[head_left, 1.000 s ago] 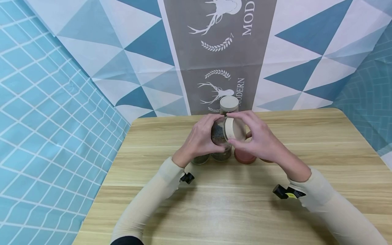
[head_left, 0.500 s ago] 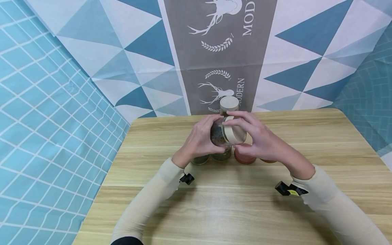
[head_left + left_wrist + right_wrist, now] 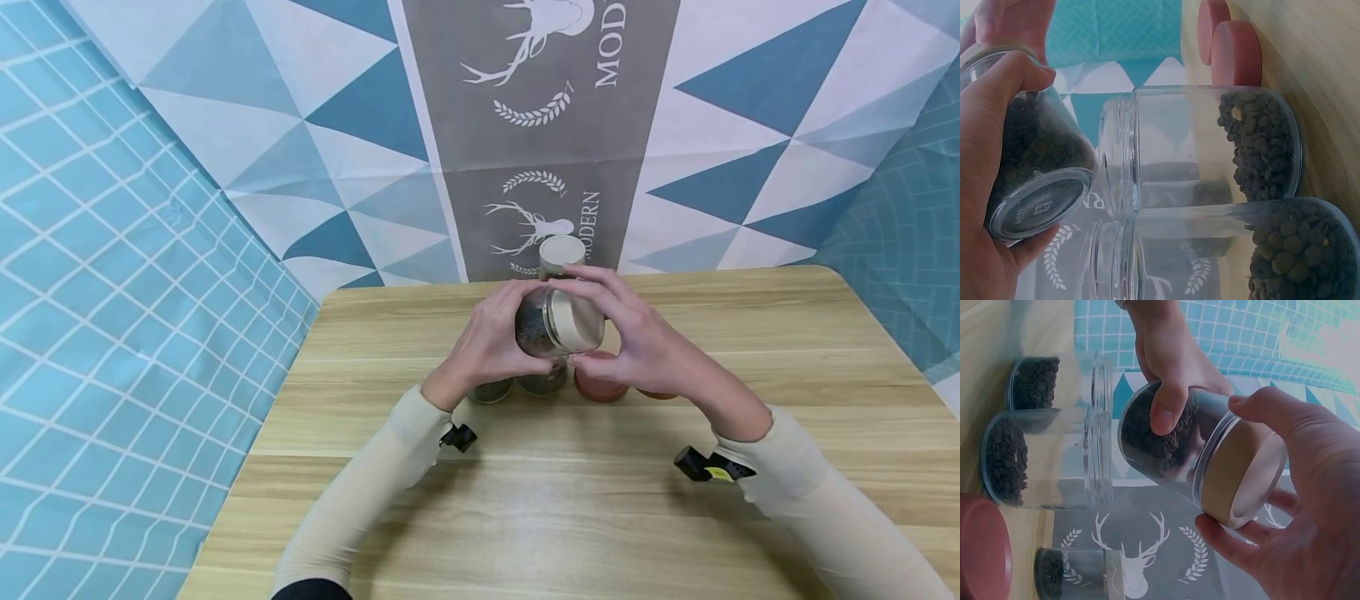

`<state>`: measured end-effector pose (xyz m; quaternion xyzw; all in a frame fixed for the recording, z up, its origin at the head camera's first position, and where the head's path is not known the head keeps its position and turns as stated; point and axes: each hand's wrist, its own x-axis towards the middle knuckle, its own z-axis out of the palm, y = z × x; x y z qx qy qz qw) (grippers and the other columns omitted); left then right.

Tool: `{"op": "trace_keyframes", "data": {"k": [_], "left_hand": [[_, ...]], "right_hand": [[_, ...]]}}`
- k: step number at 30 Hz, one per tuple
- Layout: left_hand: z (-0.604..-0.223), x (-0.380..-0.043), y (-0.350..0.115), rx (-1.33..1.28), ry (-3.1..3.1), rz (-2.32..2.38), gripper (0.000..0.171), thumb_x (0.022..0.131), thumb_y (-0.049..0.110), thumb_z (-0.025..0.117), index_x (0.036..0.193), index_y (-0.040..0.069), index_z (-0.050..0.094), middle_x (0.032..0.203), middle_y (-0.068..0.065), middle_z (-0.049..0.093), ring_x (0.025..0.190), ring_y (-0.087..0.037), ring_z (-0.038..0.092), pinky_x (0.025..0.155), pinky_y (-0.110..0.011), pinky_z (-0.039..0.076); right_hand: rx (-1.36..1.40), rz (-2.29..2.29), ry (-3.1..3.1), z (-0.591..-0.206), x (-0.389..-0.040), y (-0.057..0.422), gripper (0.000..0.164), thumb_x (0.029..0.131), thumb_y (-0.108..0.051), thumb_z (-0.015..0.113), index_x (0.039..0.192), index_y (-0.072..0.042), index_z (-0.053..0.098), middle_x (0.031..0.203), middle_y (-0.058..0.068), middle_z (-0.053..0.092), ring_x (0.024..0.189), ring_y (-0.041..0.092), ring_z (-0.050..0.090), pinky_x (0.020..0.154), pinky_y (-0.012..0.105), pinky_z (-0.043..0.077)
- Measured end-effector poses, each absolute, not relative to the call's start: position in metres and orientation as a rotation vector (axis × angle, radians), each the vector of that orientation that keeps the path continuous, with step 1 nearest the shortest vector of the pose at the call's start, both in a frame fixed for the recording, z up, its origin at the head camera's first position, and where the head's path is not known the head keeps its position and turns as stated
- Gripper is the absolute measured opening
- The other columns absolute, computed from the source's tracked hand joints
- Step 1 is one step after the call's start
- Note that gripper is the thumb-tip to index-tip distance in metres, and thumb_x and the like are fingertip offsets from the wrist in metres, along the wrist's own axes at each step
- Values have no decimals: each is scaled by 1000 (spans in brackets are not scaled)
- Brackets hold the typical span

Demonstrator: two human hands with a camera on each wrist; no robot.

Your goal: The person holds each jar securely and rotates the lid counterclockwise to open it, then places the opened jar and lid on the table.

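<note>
Tilted above the table, a glass jar (image 3: 1160,434) part filled with dark pellets has a beige lid (image 3: 1235,472) on its mouth. My left hand (image 3: 501,329) grips the jar's body, thumb and fingers on opposite sides. My right hand (image 3: 637,333) holds the lid at its rim between thumb and fingertips. Below them stand two lidless glass jars, a nearer-middle jar (image 3: 1197,150) and a left jar (image 3: 1297,250), both with dark pellets at the bottom. In the head view the hands and held jar cover most of these two.
Two red lids, a left one (image 3: 600,379) and a right one (image 3: 660,394), lie on the wooden table (image 3: 540,517). A white-lidded jar (image 3: 561,254) with dark contents stands behind the hands. Patterned cloth (image 3: 360,150) hangs beyond the table's back edge.
My right hand's fingers have shifted around the lid, and that hand sits slightly further right. The lid shows at a different tilt. My left hand keeps its place on the jar.
</note>
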<state>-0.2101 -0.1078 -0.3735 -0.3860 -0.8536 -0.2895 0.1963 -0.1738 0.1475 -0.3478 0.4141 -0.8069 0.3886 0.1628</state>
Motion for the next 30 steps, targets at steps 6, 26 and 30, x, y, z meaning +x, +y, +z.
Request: {"op": "trace_keyframes", "data": {"k": [6,26,30], "left_hand": [[-372,-210,-108,-1073,-2401,-823,105,65,30,106,152,-2,58,144,-18,71,131,-32,72,117,-46,62],[-371,-209,-107,-1065,-2408,-821,104,65,30,106,152,-3,59,144,-18,72,131,-32,72,116,-47,63],[-372,-210,-107,-1063,-2408,-823,105,65,30,106,152,-3,59,144,-18,71,131,-32,72,116,-47,63]], "right_hand": [[1043,1213,-2380,-344,-173,148,101,83,-10,98,170,-12,45,173,21,44,151,43,56,96,57,70],[810,1375,-2478,-340,-169,140,76,92,-10,92,160,-10,59,157,17,62,124,40,71,72,29,69],[819,1365,-2473,-340,-169,139,76,92,-11,92,160,-11,59,155,16,63,123,38,70,73,30,70]]}}
